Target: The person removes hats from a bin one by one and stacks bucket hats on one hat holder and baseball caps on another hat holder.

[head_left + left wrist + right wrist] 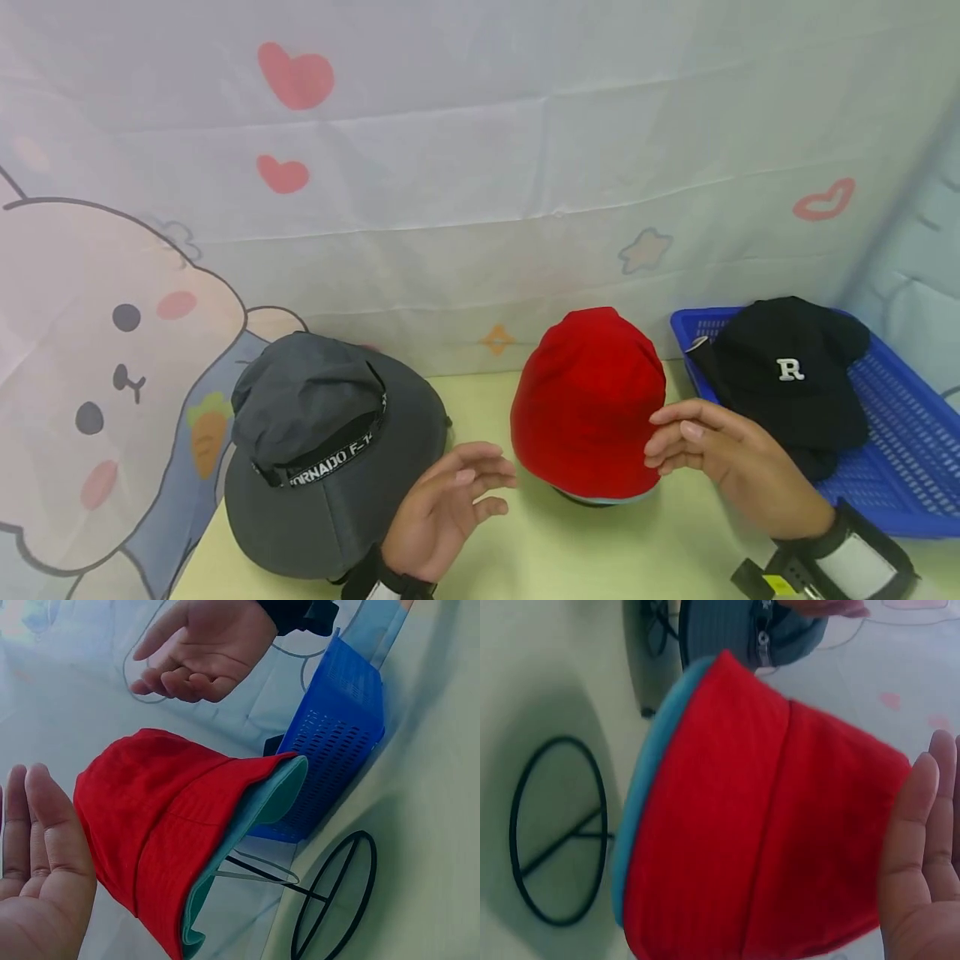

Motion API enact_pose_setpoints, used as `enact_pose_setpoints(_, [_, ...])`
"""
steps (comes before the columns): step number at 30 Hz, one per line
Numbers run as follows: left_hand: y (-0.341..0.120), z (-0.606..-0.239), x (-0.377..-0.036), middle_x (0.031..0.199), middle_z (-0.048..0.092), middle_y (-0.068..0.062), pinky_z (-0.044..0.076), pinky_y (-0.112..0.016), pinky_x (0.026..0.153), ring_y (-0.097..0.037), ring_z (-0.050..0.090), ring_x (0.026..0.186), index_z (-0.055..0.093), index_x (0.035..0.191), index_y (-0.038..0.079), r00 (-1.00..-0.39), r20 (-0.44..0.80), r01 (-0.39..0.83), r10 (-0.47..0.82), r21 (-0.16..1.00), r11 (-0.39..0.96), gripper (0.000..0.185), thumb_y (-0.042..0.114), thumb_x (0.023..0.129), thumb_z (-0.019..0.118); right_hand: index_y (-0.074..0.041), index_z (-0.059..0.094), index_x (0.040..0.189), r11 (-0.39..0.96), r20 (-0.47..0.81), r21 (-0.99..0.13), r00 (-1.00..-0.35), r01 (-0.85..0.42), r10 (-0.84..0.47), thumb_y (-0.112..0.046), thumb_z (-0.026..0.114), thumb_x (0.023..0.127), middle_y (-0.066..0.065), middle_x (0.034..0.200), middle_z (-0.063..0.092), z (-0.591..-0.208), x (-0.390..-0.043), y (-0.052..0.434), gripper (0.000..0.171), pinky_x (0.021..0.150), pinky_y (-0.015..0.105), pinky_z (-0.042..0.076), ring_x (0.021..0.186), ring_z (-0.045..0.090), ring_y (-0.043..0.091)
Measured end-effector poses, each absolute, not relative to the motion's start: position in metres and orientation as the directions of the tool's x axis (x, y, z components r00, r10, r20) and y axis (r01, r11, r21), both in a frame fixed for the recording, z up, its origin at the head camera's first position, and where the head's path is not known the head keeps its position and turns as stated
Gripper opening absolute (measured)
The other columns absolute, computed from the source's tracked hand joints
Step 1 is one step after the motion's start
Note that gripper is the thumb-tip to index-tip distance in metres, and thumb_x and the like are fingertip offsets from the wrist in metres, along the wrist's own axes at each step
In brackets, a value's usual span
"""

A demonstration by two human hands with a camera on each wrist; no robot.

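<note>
A red bucket hat [588,400] with a teal lining [277,791] sits on a black wire stand [328,900]. My left hand [450,510] is to the left of this hat, palm turned toward it, fingers loosely bent and holding nothing. On the other side my right hand [723,462] holds nothing either, and its fingertips overlap the hat's right edge in the head view. In the right wrist view the thumb and fingers of the right hand [930,877] are extended beside the crown. Left of the left hand stands a grey wide-brimmed hat [315,417] with a lettered band.
A blue plastic basket [911,450] stands at the right, with a black cap [795,367] bearing a white letter R in it. A printed cloth [465,167] hangs behind the pale yellow table [517,567].
</note>
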State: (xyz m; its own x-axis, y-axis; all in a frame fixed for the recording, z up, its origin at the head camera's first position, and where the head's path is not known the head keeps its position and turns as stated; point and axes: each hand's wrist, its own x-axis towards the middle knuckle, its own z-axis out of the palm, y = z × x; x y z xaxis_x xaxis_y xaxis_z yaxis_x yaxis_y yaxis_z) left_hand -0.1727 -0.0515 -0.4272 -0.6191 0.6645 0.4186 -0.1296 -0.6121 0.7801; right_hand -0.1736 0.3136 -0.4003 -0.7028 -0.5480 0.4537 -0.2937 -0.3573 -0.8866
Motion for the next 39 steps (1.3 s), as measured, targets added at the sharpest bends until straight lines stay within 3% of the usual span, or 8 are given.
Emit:
enact_pose_setpoints(11, [-0.048, -0.425, -0.185, 0.134, 0.064, 0.002, 0.05, -0.031, 0.105, -0.014, 0.06, 0.125, 0.052, 0.143, 0.015, -0.631, 0.444, -0.082, 0.636, 0.778, -0.623, 0.055, 0.001, 0.105, 0.014, 0.012, 0.043, 0.136, -0.226, 0.495, -0.867, -0.72, -0.443, -0.487, 0.012, 0.015, 0.104, 0.012, 0.123, 0.068, -0.386, -0.193, 0.359, 0.043, 0.094, 0.028, 0.058, 0.111, 0.068, 0.022])
enact_pose_setpoints(16, [-0.048, -0.421, -0.19, 0.132, 0.065, 0.003, 0.05, -0.029, 0.105, -0.014, 0.061, 0.123, 0.052, 0.142, 0.015, -0.627, 0.459, -0.084, 0.63, 0.764, -0.64, 0.056, 0.001, 0.105, 0.013, 0.009, 0.046, 0.136, -0.134, 0.501, -0.86, -0.765, -0.492, -0.404, 0.006, 0.018, 0.107, 0.007, 0.119, 0.07, -0.377, -0.2, 0.38, 0.041, 0.093, 0.026, 0.057, 0.11, 0.069, 0.018])
enact_pose_setpoints(24, [-0.049, -0.417, -0.197, 0.126, 0.067, 0.005, 0.051, -0.028, 0.103, -0.012, 0.063, 0.117, 0.055, 0.138, 0.017, -0.67, 0.433, -0.107, 0.603, 0.748, -0.655, 0.058, 0.002, 0.103, 0.01, 0.012, 0.052, 0.132, -0.237, 0.593, -0.805, -0.751, -0.544, -0.291, 0.01, 0.021, 0.106, 0.011, 0.123, 0.07, -0.377, -0.22, 0.41, 0.041, 0.094, 0.023, 0.055, 0.115, 0.068, 0.018])
enact_pose_setpoints(30, [-0.047, -0.419, -0.203, 0.127, 0.066, 0.003, 0.051, -0.028, 0.102, -0.013, 0.063, 0.117, 0.055, 0.139, 0.015, -0.657, 0.459, -0.103, 0.599, 0.731, -0.674, 0.059, 0.001, 0.103, 0.009, 0.014, 0.055, 0.126, -0.197, 0.606, -0.794, -0.772, -0.575, -0.192, 0.011, 0.029, 0.105, 0.011, 0.118, 0.073, -0.38, -0.229, 0.425, 0.034, 0.091, 0.022, 0.056, 0.111, 0.07, 0.017])
enact_pose_setpoints(32, [-0.046, -0.42, -0.205, 0.128, 0.066, 0.003, 0.051, -0.028, 0.103, -0.013, 0.062, 0.119, 0.054, 0.14, 0.014, -0.645, 0.472, -0.103, 0.601, 0.725, -0.681, 0.059, 0.001, 0.104, 0.009, 0.015, 0.056, 0.124, -0.123, 0.598, -0.802, -0.787, -0.585, -0.152, 0.01, 0.034, 0.104, 0.01, 0.116, 0.074, -0.38, -0.231, 0.429, 0.03, 0.09, 0.02, 0.056, 0.11, 0.071, 0.015])
enact_pose_setpoints(35, [-0.045, -0.419, -0.208, 0.127, 0.066, 0.003, 0.051, -0.028, 0.102, -0.013, 0.062, 0.119, 0.054, 0.14, 0.015, -0.648, 0.474, -0.098, 0.596, 0.724, -0.683, 0.058, 0.001, 0.104, 0.01, 0.011, 0.059, 0.123, 0.185, 0.57, -0.797, -0.817, -0.576, -0.086, 0.002, 0.044, 0.105, -0.002, 0.115, 0.075, -0.381, -0.232, 0.433, 0.025, 0.09, 0.013, 0.052, 0.109, 0.069, 0.004])
enact_pose_setpoints(39, [-0.044, -0.418, -0.209, 0.124, 0.067, 0.003, 0.052, -0.028, 0.099, -0.013, 0.063, 0.117, 0.056, 0.137, 0.015, -0.686, 0.448, -0.095, 0.574, 0.727, -0.68, 0.058, 0.002, 0.103, 0.011, 0.0, 0.064, 0.123, 0.562, 0.545, -0.681, -0.838, -0.47, -0.04, -0.009, 0.054, 0.104, -0.02, 0.114, 0.069, -0.386, -0.235, 0.438, 0.023, 0.086, 0.002, 0.044, 0.106, 0.062, -0.012])
